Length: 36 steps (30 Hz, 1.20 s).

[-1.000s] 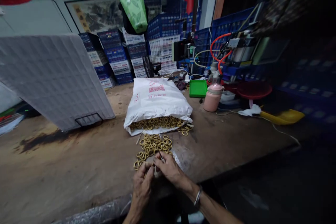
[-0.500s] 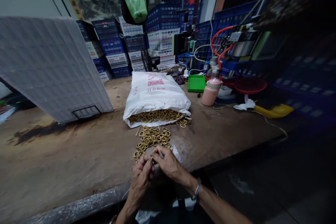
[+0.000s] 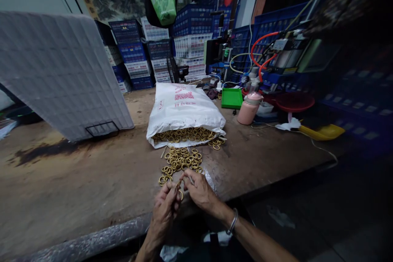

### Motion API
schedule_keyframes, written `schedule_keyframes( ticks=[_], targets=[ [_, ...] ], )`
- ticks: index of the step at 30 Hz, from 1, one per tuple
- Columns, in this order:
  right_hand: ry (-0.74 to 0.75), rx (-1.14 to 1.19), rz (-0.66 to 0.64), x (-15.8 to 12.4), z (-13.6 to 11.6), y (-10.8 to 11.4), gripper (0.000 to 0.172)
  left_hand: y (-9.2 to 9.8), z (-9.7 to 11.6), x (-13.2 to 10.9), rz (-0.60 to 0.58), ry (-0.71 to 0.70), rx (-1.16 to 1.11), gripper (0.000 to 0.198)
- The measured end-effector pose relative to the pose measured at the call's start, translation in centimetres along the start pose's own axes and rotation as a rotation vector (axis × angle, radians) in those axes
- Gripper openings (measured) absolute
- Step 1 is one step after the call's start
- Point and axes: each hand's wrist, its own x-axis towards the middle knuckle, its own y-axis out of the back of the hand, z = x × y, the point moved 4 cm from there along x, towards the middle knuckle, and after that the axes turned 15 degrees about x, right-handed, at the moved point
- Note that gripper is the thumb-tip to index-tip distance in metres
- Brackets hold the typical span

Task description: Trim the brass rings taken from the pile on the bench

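Observation:
My left hand point(image 3: 166, 202) is closed, with a brass-coloured ring point(image 3: 181, 195) at its fingertips. Close beside it, my right hand point(image 3: 198, 190) is bent in a pinch around a slim grey metal piece, mostly hidden by the fingers. The two hands' fingertips nearly meet at the table's front edge. Just beyond them lies a loose pile of brass-coloured rings point(image 3: 179, 159). Behind the pile, a white woven sack point(image 3: 187, 108) lies on its side, its open mouth full of more rings.
A large pale ribbed panel point(image 3: 61, 73) stands at left on the wooden table point(image 3: 101, 184). To the right are a green tray point(image 3: 232, 98), a pink bottle point(image 3: 248, 109), a yellow scoop point(image 3: 322, 132) and a red dish point(image 3: 294, 102). Stacked crates point(image 3: 132, 53) fill the back.
The ring at my left fingertips now shows more plainly, and the fingertips of my hands have parted slightly. The whole view has shifted a little; the sack and pile look the same.

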Motion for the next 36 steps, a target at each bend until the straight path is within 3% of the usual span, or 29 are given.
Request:
schedule_keyframes(
  ticks=[7,14,18,22,31,36],
  targets=[
    [0.142,-0.441,-0.159,-0.8,1.2,-1.0,0.026,-0.1,1.0,0.1,0.081,-0.008,0.075,0.035],
    [0.095,-0.625,-0.202,-0.5,2.4,-1.1,0.023,0.3,0.6,-0.3,0.094,-0.002,0.159,0.038],
    [-0.023,-0.727,-0.132,0.6,3.3,-0.1,0.025,0.0,0.2,-1.2,-0.016,0.081,0.064,0.034],
    [-0.078,-0.715,-0.087,1.5,3.9,0.1,0.022,0.7,0.4,-2.1,-0.032,0.152,-0.165,0.029],
    [0.068,-0.555,-0.128,2.2,4.5,-2.4,0.014,5.6,-1.2,-1.6,0.112,0.158,-0.361,0.018],
    [0.081,-0.586,-0.178,1.9,4.0,-3.1,0.014,6.3,-1.4,-1.3,0.104,0.171,-0.481,0.02]
  ],
)
